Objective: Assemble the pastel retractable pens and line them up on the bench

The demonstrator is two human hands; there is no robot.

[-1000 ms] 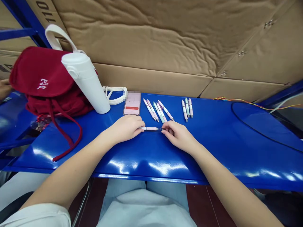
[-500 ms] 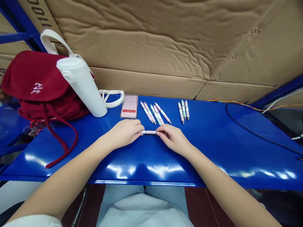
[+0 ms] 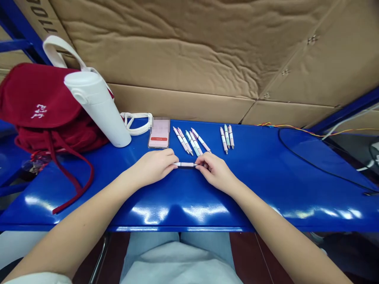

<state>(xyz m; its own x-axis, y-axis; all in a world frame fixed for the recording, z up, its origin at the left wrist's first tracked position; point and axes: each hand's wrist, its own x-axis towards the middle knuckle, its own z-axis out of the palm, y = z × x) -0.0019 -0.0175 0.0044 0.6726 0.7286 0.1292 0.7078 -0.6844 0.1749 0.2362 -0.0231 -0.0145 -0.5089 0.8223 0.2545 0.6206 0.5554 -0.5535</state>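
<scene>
A pink and white pen (image 3: 186, 164) lies level just above the blue table (image 3: 266, 185), held at both ends. My left hand (image 3: 154, 165) pinches its left end with closed fingers. My right hand (image 3: 215, 170) pinches its right end, the tip hidden by the fingers. Behind the hands lies a fanned group of several pens (image 3: 191, 141). Three more pens (image 3: 227, 138) lie side by side to their right.
A phone (image 3: 159, 133) with a pink screen lies left of the pens. A white bottle (image 3: 96, 106) with a strap leans against a red bag (image 3: 44, 110) at the left. Cardboard (image 3: 207, 51) backs the table. Coloured wires (image 3: 310, 132) run along the back right.
My right hand has slid left along the pen toward my left hand, so less of the pen shows between them. The camera has shifted slightly.
</scene>
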